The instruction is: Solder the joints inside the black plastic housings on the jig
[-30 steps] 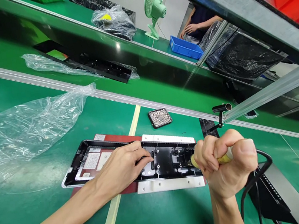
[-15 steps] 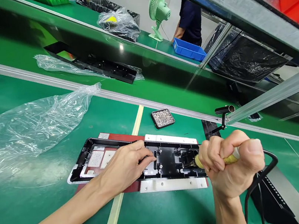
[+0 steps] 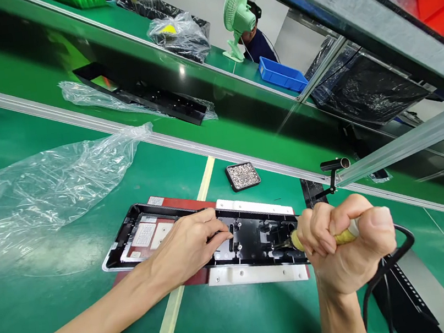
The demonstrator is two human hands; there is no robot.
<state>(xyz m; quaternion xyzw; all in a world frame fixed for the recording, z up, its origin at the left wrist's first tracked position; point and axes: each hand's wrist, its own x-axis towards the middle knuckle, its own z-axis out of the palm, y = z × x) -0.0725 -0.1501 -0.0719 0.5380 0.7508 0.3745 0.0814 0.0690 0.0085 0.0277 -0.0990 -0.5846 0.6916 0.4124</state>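
A long black plastic housing point(image 3: 254, 242) lies face down in a jig with white side blocks point(image 3: 258, 274) on a dark red base. My right hand point(image 3: 348, 242) is wrapped round a yellow-handled soldering iron point(image 3: 296, 241), its thumb over the handle's end. The iron's metal tip reaches down into the right part of the housing; exactly what it touches is hard to see. My left hand point(image 3: 193, 240) rests over the middle of the housing with fingers pinched near small posts. Whatever lies between those fingertips is hidden.
Behind the housing sits a small black tray point(image 3: 243, 176) of tiny metal parts. Clear plastic bag point(image 3: 50, 192) spreads at left. A metal rail point(image 3: 177, 146) crosses behind; a black tube on a bracket point(image 3: 334, 165) stands right. A black cord point(image 3: 408, 239) loops beside my right wrist.
Both hands and the iron keep nearly the same place over the housing. In the background, a person has bent down behind the green fan. The view has shifted very slightly.
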